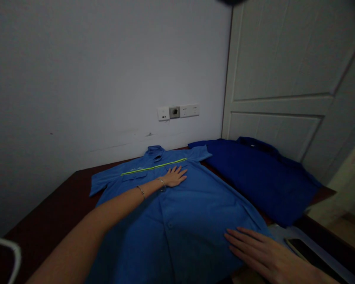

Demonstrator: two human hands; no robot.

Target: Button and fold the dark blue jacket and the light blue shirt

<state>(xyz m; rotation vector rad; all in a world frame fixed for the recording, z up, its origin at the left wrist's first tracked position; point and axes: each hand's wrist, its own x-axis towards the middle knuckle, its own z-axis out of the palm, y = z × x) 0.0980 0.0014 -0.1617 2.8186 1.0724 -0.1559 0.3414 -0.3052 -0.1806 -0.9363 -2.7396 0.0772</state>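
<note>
A light blue short-sleeved work shirt (192,205) lies spread front side up, its collar toward the wall and a yellow-green stripe across the chest. My left hand (174,177) rests on the chest of the shirt just below the stripe, palm down with fingers spread. Bracelets circle that wrist. Flat against the lower right side of the shirt is my right hand (260,250), fingers stretched out. Neither hand grips the cloth. The shirt's bottom hem runs out of view.
A dark blue garment (254,173) lies at the right beside the shirt on the dark red table (62,201). Wall sockets (189,111) sit above. A phone-like dark object (310,254) is near my right hand. A white curved bar (16,252) shows lower left.
</note>
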